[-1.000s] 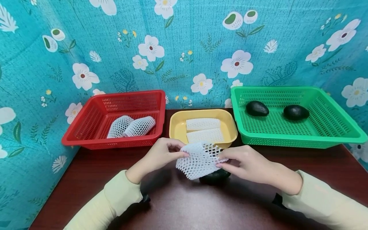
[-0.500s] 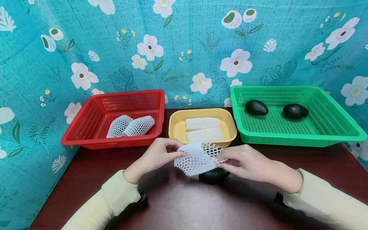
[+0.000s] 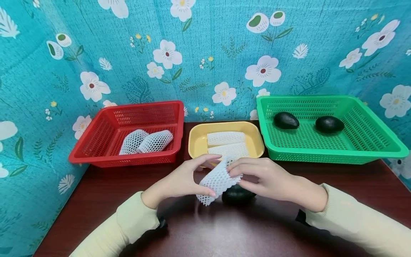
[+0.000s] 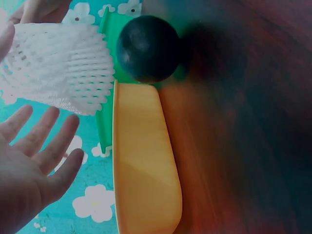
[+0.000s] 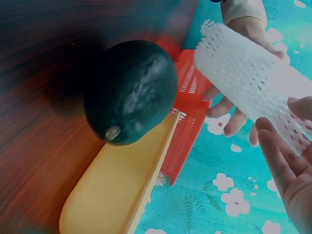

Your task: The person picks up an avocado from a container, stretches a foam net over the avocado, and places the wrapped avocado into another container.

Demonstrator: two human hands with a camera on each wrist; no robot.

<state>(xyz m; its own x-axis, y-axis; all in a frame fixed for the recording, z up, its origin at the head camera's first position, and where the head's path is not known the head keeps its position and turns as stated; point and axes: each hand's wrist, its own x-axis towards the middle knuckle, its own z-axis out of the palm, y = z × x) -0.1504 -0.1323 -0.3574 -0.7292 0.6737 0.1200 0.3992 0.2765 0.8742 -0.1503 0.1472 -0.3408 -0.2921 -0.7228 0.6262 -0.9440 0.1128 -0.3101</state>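
Above the desk [image 3: 224, 232], at the near edge of the tray [image 3: 198, 146], the right hand [image 3: 264, 175] pinches the net [image 3: 219, 180]; the left hand [image 3: 181, 182] spreads wide around it. Expect light, soft stretch; hold its rim. The avocado [image 3: 237, 197] below is probably firm, slick; grip its sides.

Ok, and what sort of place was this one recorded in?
Probably a makeshift packing station indoors: dark fruits sit in a green basket, white foam nets lie in a yellow tray, and a flowered cloth hangs behind the table.
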